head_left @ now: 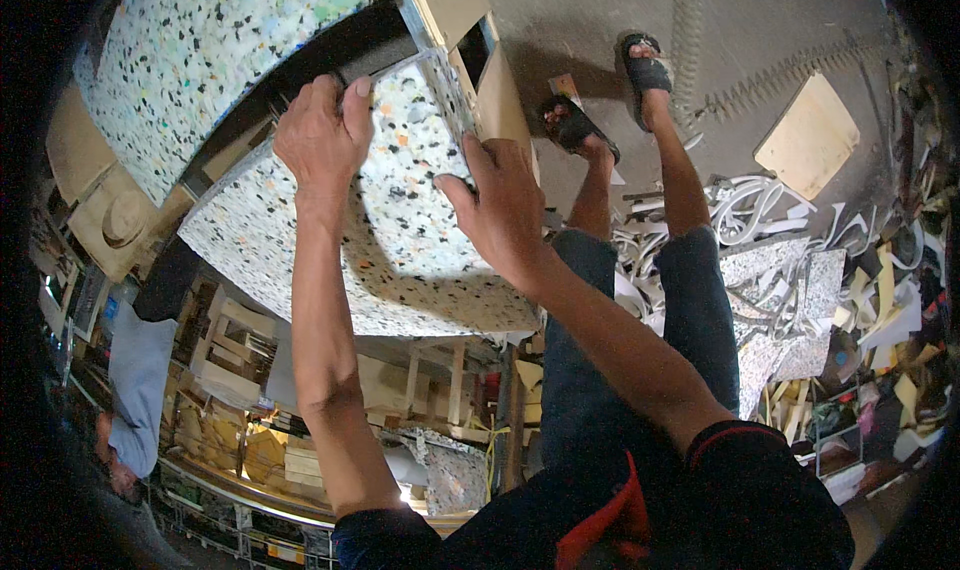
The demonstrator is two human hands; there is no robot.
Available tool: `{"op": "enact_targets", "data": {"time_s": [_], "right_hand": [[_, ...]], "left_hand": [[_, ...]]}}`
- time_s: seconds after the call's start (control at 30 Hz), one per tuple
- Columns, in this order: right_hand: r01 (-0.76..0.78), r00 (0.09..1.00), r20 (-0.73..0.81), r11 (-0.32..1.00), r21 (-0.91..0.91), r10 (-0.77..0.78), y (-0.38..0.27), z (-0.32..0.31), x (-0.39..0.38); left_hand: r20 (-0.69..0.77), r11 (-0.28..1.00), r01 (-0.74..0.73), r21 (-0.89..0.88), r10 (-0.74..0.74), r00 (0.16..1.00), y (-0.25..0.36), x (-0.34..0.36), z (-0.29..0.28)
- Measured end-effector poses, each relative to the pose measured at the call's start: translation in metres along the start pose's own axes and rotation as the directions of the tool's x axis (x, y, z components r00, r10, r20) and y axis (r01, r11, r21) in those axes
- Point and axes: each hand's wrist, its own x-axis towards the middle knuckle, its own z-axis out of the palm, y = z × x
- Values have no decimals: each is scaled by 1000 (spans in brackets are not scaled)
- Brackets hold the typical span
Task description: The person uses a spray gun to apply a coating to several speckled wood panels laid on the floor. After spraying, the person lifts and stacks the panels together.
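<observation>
A thick, curved-edged piece of speckled foam (405,170), white with black, orange and blue flecks, lies in front of me. My left hand (322,135) grips its far edge, with the fingers curled over and their tips hidden behind it. On the right side edge is my right hand (500,205); its thumb lies on the top face and the fingers bend down over the side, partly out of sight. Shadows of my arms fall across the foam.
A larger speckled foam piece (220,50) is at the upper left, beside a wooden frame (425,15). White strip offcuts (745,210), a plywood board (808,138) and a coiled hose (770,75) lie on the floor at right. Another person (140,380) is at far left.
</observation>
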Motion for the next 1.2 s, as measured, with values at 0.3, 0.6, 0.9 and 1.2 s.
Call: {"op": "enact_targets", "data": {"time_s": [0.3, 0.6, 0.9, 1.2], "right_hand": [[-72, 980, 177, 994, -85, 86, 35, -26, -72], [-213, 924, 283, 961, -175, 257, 45, -16, -117], [-380, 656, 556, 860, -339, 510, 47, -19, -91], [186, 926, 352, 976, -115, -135, -70, -62, 51]], "left_hand": [[-34, 999, 29, 20, -28, 999, -1, -1, 9], [-73, 999, -6, 45, 10, 997, -7, -8, 17], [-210, 994, -47, -101, 25, 977, -3, -9, 13], [-245, 886, 331, -324, -417, 875, 23, -67, -3]]}}
